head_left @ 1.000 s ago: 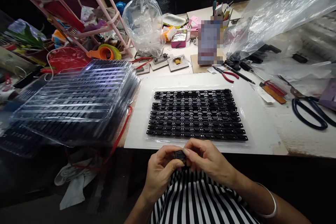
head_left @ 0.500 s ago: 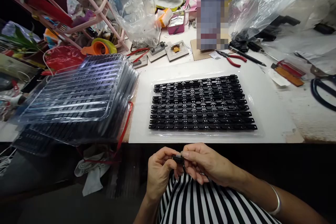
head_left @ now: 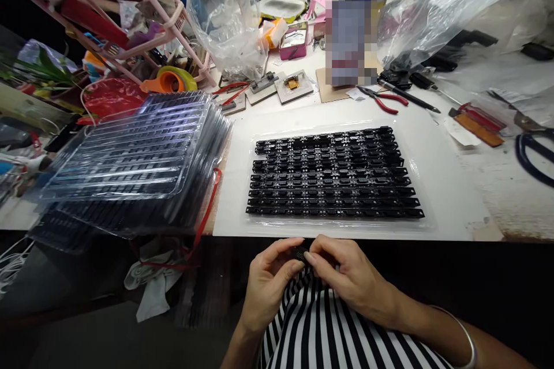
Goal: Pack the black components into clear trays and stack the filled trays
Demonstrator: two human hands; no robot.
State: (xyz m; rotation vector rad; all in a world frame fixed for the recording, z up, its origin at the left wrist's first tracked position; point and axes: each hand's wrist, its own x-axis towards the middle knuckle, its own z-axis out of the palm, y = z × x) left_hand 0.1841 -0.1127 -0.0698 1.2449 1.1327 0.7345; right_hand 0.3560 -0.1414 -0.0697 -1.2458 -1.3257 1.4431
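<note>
Between my two hands, just below the table's front edge, is a small black connector (head_left: 299, 253) with rows of tiny holes on its face. The thumb and fingers of my left hand (head_left: 270, 279) pinch it from the left. My right hand (head_left: 346, 274) closes on its right side, thumb tip against it. Fingers cover much of the connector. Beyond my hands, a clear plastic tray (head_left: 422, 222) lies on the white work surface (head_left: 454, 196), filled with rows of similar black connectors (head_left: 331, 179).
A stack of clear trays (head_left: 130, 150) stands at left, beside a red strap (head_left: 206, 213). Red-handled pliers (head_left: 383, 101), a pen-like tool (head_left: 411, 96), scissors (head_left: 536, 155) and plastic bags (head_left: 229, 23) lie toward the back. A pink rack (head_left: 177, 17) stands at back left.
The connector has been turned between my fingers, so its holed face shows now. My right thumb has shifted lower on it, and both hands have moved slightly.
</note>
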